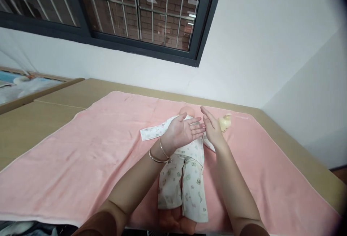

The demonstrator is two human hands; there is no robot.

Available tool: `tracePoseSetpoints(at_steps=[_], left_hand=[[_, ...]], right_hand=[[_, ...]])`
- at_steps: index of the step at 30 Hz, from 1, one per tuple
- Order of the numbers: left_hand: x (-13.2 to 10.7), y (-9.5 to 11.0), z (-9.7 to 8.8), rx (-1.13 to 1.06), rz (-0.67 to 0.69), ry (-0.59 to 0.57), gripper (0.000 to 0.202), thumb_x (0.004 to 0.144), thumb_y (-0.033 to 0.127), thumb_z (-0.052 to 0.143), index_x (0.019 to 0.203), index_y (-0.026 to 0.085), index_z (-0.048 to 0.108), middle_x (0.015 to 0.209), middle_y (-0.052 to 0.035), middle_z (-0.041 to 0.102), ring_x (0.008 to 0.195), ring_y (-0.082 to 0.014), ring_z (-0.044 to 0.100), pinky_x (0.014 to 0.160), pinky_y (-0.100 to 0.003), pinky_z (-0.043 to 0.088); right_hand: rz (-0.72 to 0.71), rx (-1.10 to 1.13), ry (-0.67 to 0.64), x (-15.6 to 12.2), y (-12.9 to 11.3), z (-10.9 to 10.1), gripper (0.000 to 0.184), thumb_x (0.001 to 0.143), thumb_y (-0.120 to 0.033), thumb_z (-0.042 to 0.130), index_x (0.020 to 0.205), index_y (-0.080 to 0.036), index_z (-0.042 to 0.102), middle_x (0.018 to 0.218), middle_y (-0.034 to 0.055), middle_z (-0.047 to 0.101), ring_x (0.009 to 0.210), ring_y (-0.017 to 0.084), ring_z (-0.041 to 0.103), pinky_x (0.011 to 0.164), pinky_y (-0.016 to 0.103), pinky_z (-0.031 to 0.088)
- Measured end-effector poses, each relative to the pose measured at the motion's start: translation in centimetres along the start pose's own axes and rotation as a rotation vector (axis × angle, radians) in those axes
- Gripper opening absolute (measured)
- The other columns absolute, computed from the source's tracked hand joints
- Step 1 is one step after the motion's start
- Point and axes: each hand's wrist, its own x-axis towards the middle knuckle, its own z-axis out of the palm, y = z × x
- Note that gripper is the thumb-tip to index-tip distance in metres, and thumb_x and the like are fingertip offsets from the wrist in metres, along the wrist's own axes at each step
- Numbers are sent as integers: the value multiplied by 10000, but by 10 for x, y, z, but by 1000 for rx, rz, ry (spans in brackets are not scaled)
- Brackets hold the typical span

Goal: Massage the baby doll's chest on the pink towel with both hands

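A baby doll [187, 111] in a white printed suit [187, 181] lies on its back on a pink towel [89, 156], head toward the wall. My left hand [181, 131] hovers over the doll's chest, palm up, fingers stretched out, holding nothing. Two thin bangles ring its wrist. My right hand [213, 127] is held edge-on just right of it, fingers straight and together, empty, the fingertips close to the left palm. The doll's left sleeve [154, 131] lies spread to the left. The doll's face is mostly hidden behind my hands.
The towel covers a tan table [32, 127] set against a white wall under a barred window [135, 11]. A small pale yellow toy [225, 122] sits on the towel right of the doll's head. A framed picture [24, 85] lies at the far left.
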Motion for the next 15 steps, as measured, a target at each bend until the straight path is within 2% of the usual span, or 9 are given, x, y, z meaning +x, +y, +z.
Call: tracePoseSetpoints(at_steps=[2, 4, 6, 8, 12, 15], left_hand=[[-10, 5, 5, 4, 54, -12, 638, 1007, 516, 352, 1453, 83, 493, 1335, -232, 653, 1226, -304, 663, 1113, -470, 477], [-19, 9, 10, -8, 74, -70, 620, 1018, 523, 330, 1448, 110, 501, 1358, -204, 650, 1263, -307, 641, 1137, -479, 457], [-27, 11, 14, -18, 66, -138, 622, 1023, 548, 311, 1460, 142, 489, 1389, -181, 639, 1304, -318, 613, 1148, -508, 443], [-30, 11, 17, -20, 75, -173, 629, 1023, 575, 295, 1472, 173, 477, 1416, -160, 627, 1336, -322, 589, 1159, -533, 431], [-25, 3, 24, 5, 136, -140, 676, 1002, 639, 269, 1487, 214, 473, 1455, -134, 606, 1390, -325, 543, 1181, -551, 415], [-24, -10, 25, 85, 208, -155, 737, 955, 699, 282, 1527, 261, 438, 1533, -104, 541, 1479, -350, 431, 1209, -611, 361]], right_hand=[[-89, -49, -47, -9, -18, 12, 577, 1068, -521, 303, 1556, -242, 435, 1637, 92, 394, 1533, 228, 331, 1266, 488, 271], [-163, -178, -79, -18, -34, 20, 621, 1062, -568, 286, 1607, -274, 331, 1695, 75, 269, 1584, 265, 176, 1281, 569, 166], [-191, -290, -74, -27, -48, 26, 653, 1053, -587, 287, 1640, -309, 227, 1724, 54, 167, 1600, 305, 5, 1261, 656, 80], [-201, -334, -65, -35, -60, 31, 656, 1051, -570, 294, 1650, -335, 170, 1731, 35, 128, 1590, 328, -98, 1238, 706, 37], [-249, -296, -101, -51, -81, 39, 697, 1017, -558, 402, 1646, -366, 173, 1726, 11, 152, 1588, 376, -59, 1220, 727, -67], [-294, -234, -136, -61, -94, 39, 789, 942, -581, 548, 1633, -399, 215, 1723, -11, 155, 1579, 426, 24, 1209, 732, -124]])
